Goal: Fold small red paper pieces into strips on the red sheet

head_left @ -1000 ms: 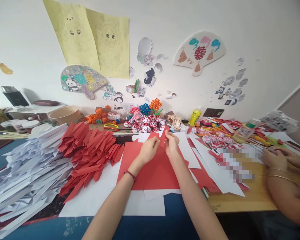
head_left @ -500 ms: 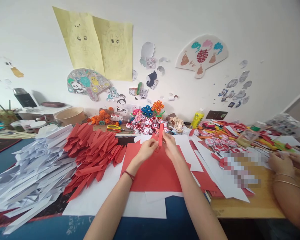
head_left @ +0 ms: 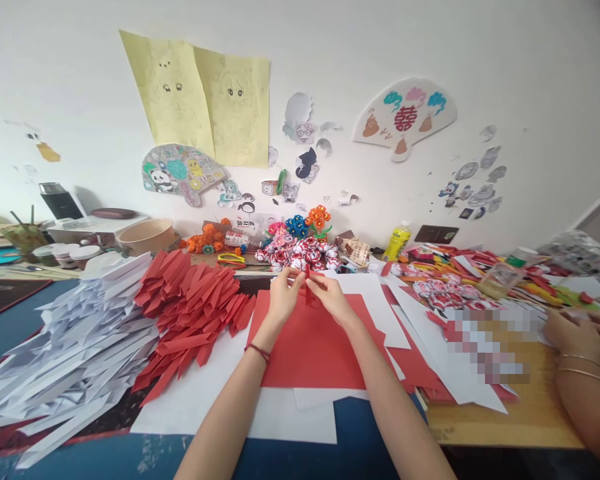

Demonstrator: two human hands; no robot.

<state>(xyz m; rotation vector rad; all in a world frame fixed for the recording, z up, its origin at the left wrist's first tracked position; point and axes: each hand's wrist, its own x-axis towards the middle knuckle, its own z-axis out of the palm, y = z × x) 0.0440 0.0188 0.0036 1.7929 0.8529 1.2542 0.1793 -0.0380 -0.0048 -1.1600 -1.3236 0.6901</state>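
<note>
Between my two hands is a small folded red paper strip (head_left: pixel 308 283), partly hidden by the fingers. My left hand (head_left: pixel 286 293) pinches it from the left, and my right hand (head_left: pixel 331 298) pinches it from the right. Both hands are above the far part of a large red paper sheet (head_left: pixel 313 357), which lies over white sheets (head_left: pixel 290 413). To the left is a heap of folded red paper strips (head_left: pixel 195 313). Beyond the hands sits a pile of red and white folded paper balls (head_left: pixel 305 252).
Folded white paper strips (head_left: pixel 85 347) are heaped at the far left. A yellow bottle (head_left: pixel 397 241) and a beige bowl (head_left: pixel 146 233) stand near the wall. At the right edge, another person's hands (head_left: pixel 575 333) are over the wooden table (head_left: pixel 510 427).
The strip, upright and plainly visible before, is now mostly covered by my fingers. My hands have drawn closer together around it. The camera view has shifted slightly.
</note>
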